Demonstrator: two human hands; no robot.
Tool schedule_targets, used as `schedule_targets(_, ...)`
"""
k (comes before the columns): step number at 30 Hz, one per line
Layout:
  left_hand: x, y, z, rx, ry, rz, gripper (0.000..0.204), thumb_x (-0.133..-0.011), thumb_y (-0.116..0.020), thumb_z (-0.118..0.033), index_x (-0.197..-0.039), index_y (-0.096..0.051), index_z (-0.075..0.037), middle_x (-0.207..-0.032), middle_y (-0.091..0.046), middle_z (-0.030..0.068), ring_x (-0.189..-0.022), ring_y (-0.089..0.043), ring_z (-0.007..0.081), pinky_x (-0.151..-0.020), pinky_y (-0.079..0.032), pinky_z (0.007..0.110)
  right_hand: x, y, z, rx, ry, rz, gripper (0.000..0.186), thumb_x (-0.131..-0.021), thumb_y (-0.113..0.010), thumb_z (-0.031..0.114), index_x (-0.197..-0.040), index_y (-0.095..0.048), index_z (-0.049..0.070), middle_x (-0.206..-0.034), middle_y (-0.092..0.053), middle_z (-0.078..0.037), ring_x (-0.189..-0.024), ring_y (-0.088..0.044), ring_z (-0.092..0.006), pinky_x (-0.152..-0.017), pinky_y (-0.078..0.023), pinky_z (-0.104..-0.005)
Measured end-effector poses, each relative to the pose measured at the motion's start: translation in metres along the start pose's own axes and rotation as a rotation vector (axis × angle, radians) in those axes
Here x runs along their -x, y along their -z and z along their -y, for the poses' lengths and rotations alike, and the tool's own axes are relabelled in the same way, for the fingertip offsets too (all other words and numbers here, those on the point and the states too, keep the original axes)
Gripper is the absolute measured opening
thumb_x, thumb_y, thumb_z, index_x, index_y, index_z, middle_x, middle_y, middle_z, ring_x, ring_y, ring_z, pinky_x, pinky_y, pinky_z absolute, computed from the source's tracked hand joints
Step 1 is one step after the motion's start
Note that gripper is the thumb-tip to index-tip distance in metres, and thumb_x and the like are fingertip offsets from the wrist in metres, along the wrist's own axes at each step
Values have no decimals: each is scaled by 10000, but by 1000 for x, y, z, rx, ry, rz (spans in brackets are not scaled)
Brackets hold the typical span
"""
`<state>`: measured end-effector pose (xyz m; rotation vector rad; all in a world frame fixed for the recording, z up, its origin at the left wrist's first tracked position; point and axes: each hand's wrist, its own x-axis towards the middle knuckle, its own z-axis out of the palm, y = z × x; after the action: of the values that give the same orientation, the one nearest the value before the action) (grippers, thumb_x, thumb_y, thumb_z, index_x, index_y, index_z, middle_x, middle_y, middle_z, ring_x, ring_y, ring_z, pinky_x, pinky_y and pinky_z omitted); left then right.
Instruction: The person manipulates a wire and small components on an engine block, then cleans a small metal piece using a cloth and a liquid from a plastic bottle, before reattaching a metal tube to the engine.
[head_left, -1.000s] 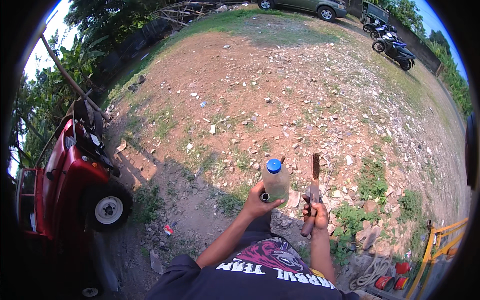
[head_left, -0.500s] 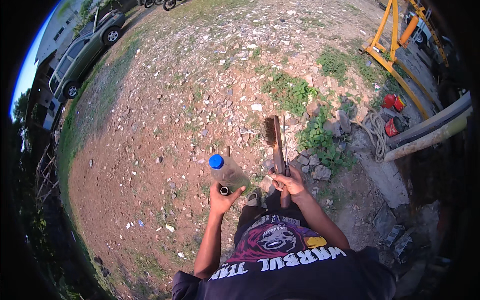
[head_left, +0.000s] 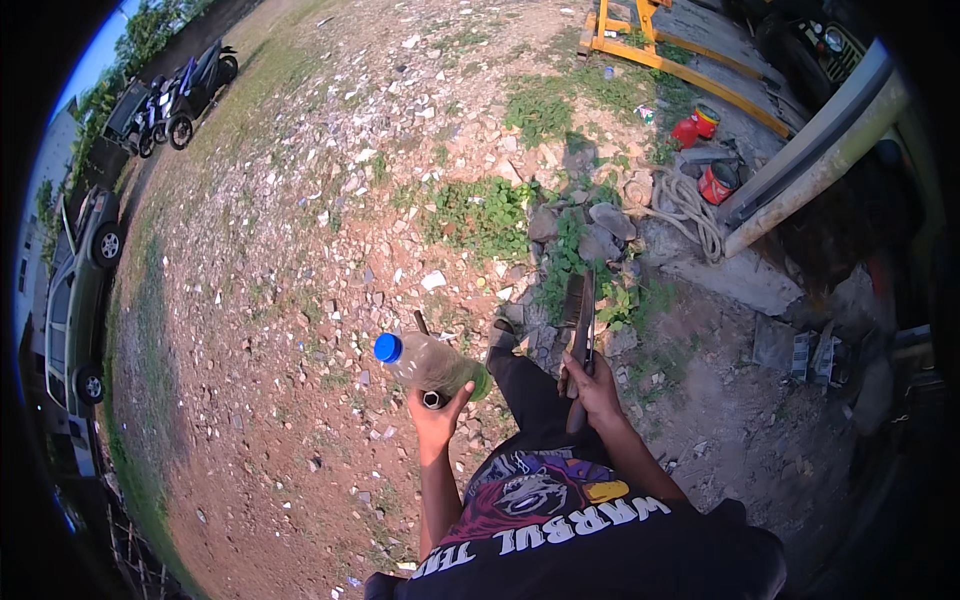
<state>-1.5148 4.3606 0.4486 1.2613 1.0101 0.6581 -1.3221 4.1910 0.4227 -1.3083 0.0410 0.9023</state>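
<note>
My left hand is wrapped round a clear plastic bottle with a blue cap, tilted so the cap points left and away. In the same grip is a metal tube with a hollow, socket-like end by my thumb; a dark rod tip sticks out past the bottle's far side. Closed fingers of my right hand hold a wooden-handled wire brush, bristle end pointing away from me. Alongside the brush lies a thin, dark metal tool, whose kind I cannot make out.
Stony ground with green weeds and rocks lies ahead. At right are coiled rope, red cans, a thick pale post and a yellow metal frame. A green car and motorbikes stand at far left.
My view has turned right, so the car, weeds and rope have shifted left. Both hands keep their hold; the brush now stands more upright beside the weeds, and one foot has stepped forward.
</note>
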Motion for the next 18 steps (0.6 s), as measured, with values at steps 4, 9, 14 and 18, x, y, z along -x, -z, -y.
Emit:
schedule_targets(4, -101, -16, -26, -144, -73, 102, 562, -727, -865, -53, -1206, -589, 49, -1093, -693, 138, -982, -678, 209, -871, -548, 340, -89, -27, 20, -75, 20, -47, 262, -926, -709, 153, -1009, -512, 2, -776, -610, -88, -631, -662, -215, -580, -594, -371)
schedule_targets(9, -253, -33, -66, -274, -144, 274, 592, -692, -890, -106, -1197, -611, 26, -1089, -707, 133, -981, -688, 216, -892, -546, 353, -206, -97, 101, -9, 102, -34, 323, -898, -741, 134, -1084, -506, 15, -777, -612, -45, -592, -622, -148, -515, -512, -291)
schedule_targets(14, -375, -83, -126, -316, -197, 367, 563, -696, -884, -83, -1175, -611, 27, -1089, -704, 129, -986, -685, 206, -884, -550, 343, -291, -144, 186, 87, 159, -38, 401, -864, -792, 163, -1088, -489, 25, -766, -559, 15, -561, -482, -55, -470, -383, -240)
schedule_targets(18, -474, -119, -125, -201, -286, 401, 561, -693, -887, -81, -1166, -610, 35, -1100, -697, 134, -989, -683, 203, -867, -553, 338, -357, -164, 220, 88, 144, -27, 473, -853, -803, 168, -1139, -466, -2, -764, -566, -12, -559, -500, -72, -473, -397, -251)
